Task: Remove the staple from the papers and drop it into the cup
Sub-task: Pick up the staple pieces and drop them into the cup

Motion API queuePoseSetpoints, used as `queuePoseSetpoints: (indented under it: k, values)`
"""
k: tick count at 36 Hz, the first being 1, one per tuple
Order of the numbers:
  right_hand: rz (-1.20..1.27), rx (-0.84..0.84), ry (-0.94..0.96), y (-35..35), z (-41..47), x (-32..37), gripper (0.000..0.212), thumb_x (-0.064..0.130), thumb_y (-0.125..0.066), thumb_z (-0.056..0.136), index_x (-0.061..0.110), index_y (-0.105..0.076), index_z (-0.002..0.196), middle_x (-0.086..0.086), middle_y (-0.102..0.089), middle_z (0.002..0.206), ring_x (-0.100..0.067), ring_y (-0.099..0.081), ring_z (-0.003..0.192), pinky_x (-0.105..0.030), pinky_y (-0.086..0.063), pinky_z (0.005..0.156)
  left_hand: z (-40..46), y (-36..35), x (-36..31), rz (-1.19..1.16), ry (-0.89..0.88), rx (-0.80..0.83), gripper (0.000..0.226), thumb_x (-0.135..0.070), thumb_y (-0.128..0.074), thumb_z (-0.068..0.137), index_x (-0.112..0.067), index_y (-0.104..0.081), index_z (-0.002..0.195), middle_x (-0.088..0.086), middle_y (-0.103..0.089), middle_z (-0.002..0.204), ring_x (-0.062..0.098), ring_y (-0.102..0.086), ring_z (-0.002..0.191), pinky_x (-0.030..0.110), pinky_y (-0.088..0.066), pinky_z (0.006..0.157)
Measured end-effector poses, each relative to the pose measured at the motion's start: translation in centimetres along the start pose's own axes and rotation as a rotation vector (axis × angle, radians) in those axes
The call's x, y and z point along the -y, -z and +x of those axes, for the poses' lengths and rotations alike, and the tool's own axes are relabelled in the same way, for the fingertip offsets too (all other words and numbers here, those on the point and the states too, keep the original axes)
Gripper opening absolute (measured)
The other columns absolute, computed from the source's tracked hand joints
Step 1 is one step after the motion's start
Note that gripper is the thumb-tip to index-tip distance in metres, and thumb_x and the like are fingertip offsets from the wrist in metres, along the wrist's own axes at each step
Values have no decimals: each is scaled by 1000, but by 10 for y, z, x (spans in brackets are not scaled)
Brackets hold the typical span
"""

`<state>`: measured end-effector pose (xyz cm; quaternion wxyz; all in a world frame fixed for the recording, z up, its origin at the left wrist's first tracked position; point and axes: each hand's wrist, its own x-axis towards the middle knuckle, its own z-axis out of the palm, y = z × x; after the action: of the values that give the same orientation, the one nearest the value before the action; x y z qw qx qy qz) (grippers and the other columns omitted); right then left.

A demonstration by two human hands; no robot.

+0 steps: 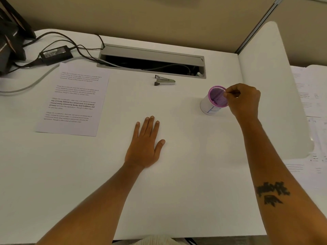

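Your right hand [242, 99] hovers at the rim of the cup [213, 101], with thumb and fingertips [227, 94] pinched together just over its purple mouth. The staple is too small to make out, so you cannot tell from this view whether anything sits in that pinch or has gone into the cup. The cup stands upright on the white tabletop [177, 174], toward the right side, with a white wall and a purple rim and inside.

Your left hand [145, 145] lies flat on the tabletop, palm down, fingers spread and holding nothing, well apart from the cup and from the papers [74, 99].

The papers lie flat on the left side of the tabletop, printed side up, with four blocks of text. No hand touches them.

The staple remover [164, 80] lies on the tabletop near the far edge, between the papers and the cup, just in front of the open cable tray [152, 59]. A black power adapter [55, 54] with its cords sits at the far left.
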<state>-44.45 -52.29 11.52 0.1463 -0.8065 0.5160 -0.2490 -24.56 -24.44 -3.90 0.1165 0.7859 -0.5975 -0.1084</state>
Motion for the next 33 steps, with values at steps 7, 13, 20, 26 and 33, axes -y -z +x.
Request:
queuePoseSetpoints:
  k: [7, 13, 20, 26, 33]
  values:
    - [135, -95, -76, -4, -30, 0, 7, 10, -75, 87, 8, -80, 91, -10, -77, 87, -17, -66, 74, -3, -43, 70, 0, 0, 0, 3, 2, 4, 74, -57, -20, 111, -14, -11, 171, 10, -4, 180, 26, 1, 168, 57, -10, 135]
    - [107, -53, -104, -41, -104, -10, 11, 9, -73, 92, 5, -80, 99, -13, -74, 92, -15, -62, 71, -4, -41, 69, 0, 0, 0, 3, 4, 6, 75, -58, -17, 111, -14, -11, 171, 10, -4, 180, 26, 1, 168, 56, -10, 135]
    - [-22, 141, -220, -76, -157, -21, 38, 9, -71, 95, -1, -68, 131, -23, -64, 123, -38, -61, 113, -29, -46, 94, 1, 0, 0, 12, 2, 4, 75, -58, -17, 110, -14, -12, 171, 11, -6, 180, 26, 0, 168, 56, -10, 135]
    - [-49, 142, -218, -86, -160, -12, 35, 7, -67, 96, 2, -69, 130, -19, -57, 128, -39, -50, 118, -42, -52, 93, 0, 0, 0, 7, 1, -10, 75, -58, -15, 110, -14, -14, 170, 10, -7, 180, 26, 0, 168, 56, -9, 135]
    - [-55, 144, -163, -95, -156, -6, 33, 3, -62, 97, 2, -70, 129, -20, -59, 123, -40, -51, 115, -45, -53, 91, 0, -1, 0, 14, -1, -12, 75, -58, -14, 110, -13, -13, 171, 10, -6, 180, 26, 0, 168, 56, -8, 135]
